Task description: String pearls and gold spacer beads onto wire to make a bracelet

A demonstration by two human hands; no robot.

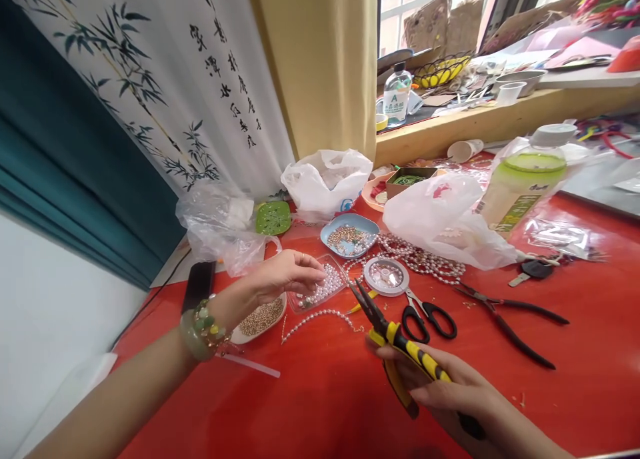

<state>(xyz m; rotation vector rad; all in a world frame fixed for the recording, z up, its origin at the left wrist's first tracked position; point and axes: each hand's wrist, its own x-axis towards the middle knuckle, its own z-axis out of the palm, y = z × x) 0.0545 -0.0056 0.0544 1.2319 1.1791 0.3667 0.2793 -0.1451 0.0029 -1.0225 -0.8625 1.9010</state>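
Note:
My right hand is wrapped round long-nose pliers with yellow and black handles, their jaws pointing up and left. My left hand, with green bracelets at the wrist, hovers over a clear tray of pearl beads. Its fingertips are bent together in a pinch; whether something small sits in them I cannot make out. A short string of pearl beads lies curved on the red table between my hands. Below my left wrist sits a dish of small gold beads.
Scissors, a round bead case and black-handled pliers lie on the right. Behind are a blue dish of beads, bead strands, plastic bags and a tall bottle. A phone lies left.

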